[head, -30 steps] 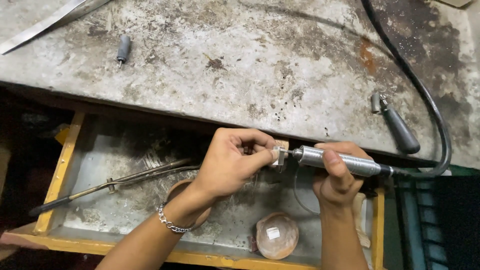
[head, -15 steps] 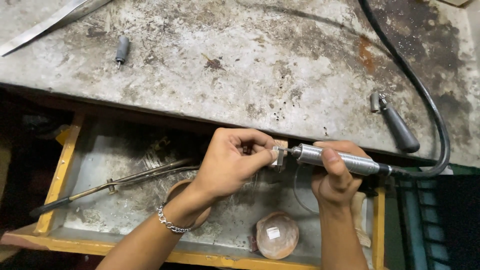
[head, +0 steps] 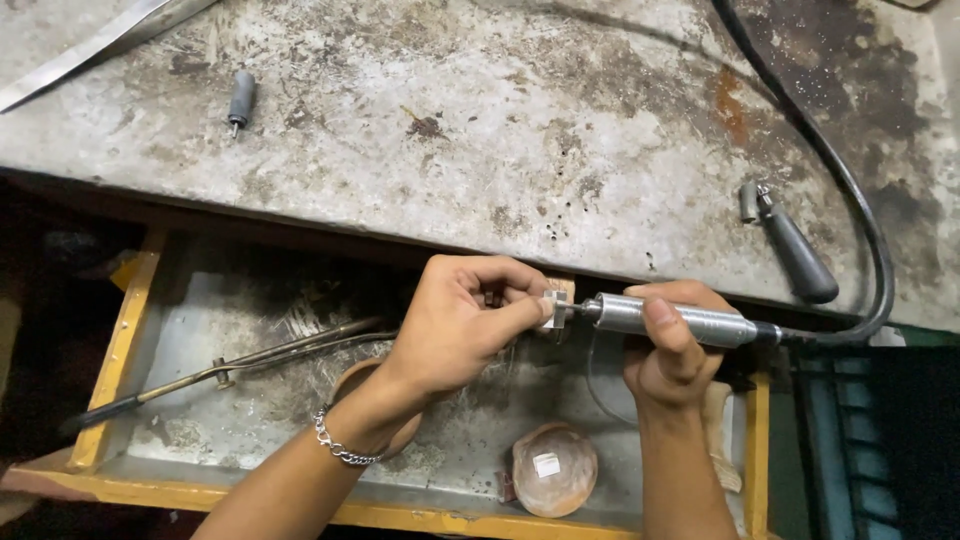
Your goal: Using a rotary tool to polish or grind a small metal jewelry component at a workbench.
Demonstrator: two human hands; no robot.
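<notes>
My left hand (head: pixel 455 325) pinches a small pale metal piece (head: pixel 553 309) between thumb and fingers, against a wooden peg at the bench's front edge. A chain bracelet (head: pixel 338 446) hangs on that wrist. My right hand (head: pixel 672 350) grips a silver rotary handpiece (head: pixel 680 321), whose tip touches the small piece. A black flexible shaft (head: pixel 860 230) runs from the handpiece up across the bench.
A worn grey bench top (head: pixel 500 130) lies above an open yellow-framed drawer (head: pixel 120 350). In the drawer lie long tongs (head: pixel 230 365) and two round shallow bowls (head: pixel 555 468). On the bench rest a black-handled tool (head: pixel 795 250), a small grey bit (head: pixel 240 98) and a metal strip (head: pixel 90 45).
</notes>
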